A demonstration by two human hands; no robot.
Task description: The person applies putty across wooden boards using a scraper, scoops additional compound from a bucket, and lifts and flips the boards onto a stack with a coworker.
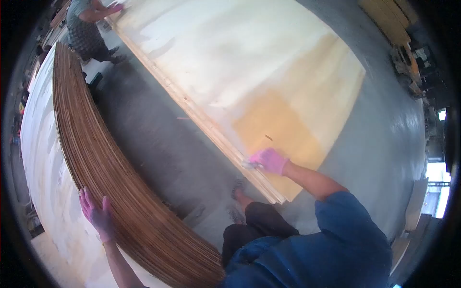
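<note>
A pale object point(248, 164), its shape partly hidden, is held in the right hand point(270, 161), which is covered by a pink glove. Its fingers are curled closed around the object, and the object is kept low at the near part of the layered edge point(206, 127) of a broad wood panel point(230, 67). The panel is laid flat, with more sheets seen beneath it along that edge. It is marked by a yellow-orange patch point(273, 117), on which 1 small dark sliver point(269, 138) is seen just beside the right hand.

The left hand point(97, 216), also gloved in pink, is rested open on the pale top of a tall stack of thin sheets point(120, 173), at its edge. Its fingers are extended, with the thumb set apart, and nothing is gripped.

The 2 stacks are separated by a strip of grey floor point(158, 120). At the far end of the panel, 1 other person point(86, 29) is seen leaning, with a pink-gloved hand point(115, 8) held at the panel's corner.
</note>
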